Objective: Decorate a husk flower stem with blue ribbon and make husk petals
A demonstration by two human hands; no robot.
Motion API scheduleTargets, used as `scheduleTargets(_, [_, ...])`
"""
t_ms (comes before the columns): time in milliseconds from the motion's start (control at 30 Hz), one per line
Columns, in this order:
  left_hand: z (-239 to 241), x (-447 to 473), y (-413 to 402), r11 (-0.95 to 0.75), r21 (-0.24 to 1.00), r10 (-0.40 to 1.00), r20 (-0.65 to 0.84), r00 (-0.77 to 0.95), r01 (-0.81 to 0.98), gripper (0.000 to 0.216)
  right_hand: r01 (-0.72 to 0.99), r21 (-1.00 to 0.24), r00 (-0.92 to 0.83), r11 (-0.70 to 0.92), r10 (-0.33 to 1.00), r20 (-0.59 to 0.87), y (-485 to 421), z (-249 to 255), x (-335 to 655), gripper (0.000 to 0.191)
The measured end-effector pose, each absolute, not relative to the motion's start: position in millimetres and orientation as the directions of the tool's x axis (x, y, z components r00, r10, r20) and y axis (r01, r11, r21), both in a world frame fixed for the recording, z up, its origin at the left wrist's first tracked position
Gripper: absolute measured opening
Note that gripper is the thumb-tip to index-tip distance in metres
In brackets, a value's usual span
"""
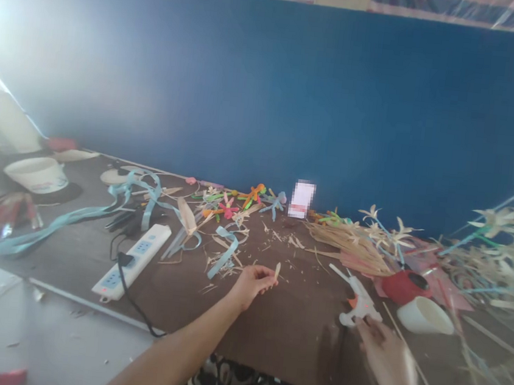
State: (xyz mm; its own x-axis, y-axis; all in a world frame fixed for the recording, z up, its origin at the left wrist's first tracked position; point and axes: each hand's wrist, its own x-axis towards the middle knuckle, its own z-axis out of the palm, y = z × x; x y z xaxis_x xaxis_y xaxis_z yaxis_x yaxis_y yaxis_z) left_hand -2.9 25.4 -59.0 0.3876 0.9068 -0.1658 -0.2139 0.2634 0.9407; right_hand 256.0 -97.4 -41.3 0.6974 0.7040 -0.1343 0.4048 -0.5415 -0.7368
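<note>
My left hand (254, 285) is over the middle of the brown table, thumb and fingertips pinching a small pale strip of dried leaf (277, 272). The strip stands upright between the fingertips. To the right, my right hand (381, 349) has its fingers closed on the rear end of a white glue gun (360, 304). The gun's nozzle points away to the upper left, and its dark cord hangs toward the table's front edge. Whether the gun rests on the table or is slightly lifted, I cannot tell.
A white power strip (132, 262) with a black plug lies left. Light blue ribbon (75, 216), colourful craft flowers (228, 206) and leaf scraps spread along the back. A red roll (406, 286), a white cup (425, 314) and pale straw flowers (506, 222) stand right. A blue panel (267, 95) rises behind.
</note>
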Motion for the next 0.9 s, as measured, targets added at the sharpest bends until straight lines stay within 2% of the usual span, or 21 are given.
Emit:
scheduleTargets(33, [-59.5,-2.4,24.9,0.262,0.942,0.909,-0.167,0.382,-0.212,0.028,0.520,-0.700,0.673,-0.490,0.739,-0.018,-97.1,-35.6,248.0,0.033])
scheduleTargets(100, [-60.1,-1.7,23.8,0.247,0.948,0.913,-0.159,0.377,-0.199,0.027,0.619,-0.728,0.585,-0.295,0.791,0.177,-91.8,-24.7,221.5,0.028])
scheduleTargets(200, [-60.6,-1.7,22.2,0.205,0.965,0.918,-0.132,0.374,-0.164,0.025,0.611,-0.790,0.375,-0.046,0.896,0.237,-73.9,-14.0,170.9,0.021])
scheduleTargets(267, [-61.2,-2.2,21.3,0.179,0.972,0.923,-0.113,0.369,-0.151,0.024,0.583,-0.812,0.312,0.026,0.916,0.254,-58.6,-11.9,145.4,0.019])
scheduleTargets(467, [-62.3,-3.0,19.7,0.169,0.969,0.934,-0.099,0.344,-0.180,0.025,0.398,-0.917,0.280,0.021,0.949,0.143,-21.5,-19.9,132.4,0.021])
scheduleTargets(667, [-59.0,-2.5,19.3,0.173,0.968,0.925,-0.097,0.367,-0.180,0.028,0.191,-0.978,0.201,-0.084,0.979,-0.045,-10.3,-25.7,135.9,0.029])
scheduleTargets(900, [-58.2,-2.4,18.4,0.201,0.964,0.922,-0.127,0.364,-0.172,0.029,0.169,-0.980,0.147,-0.103,0.986,-0.079,-6.4,-25.2,136.7,0.027])
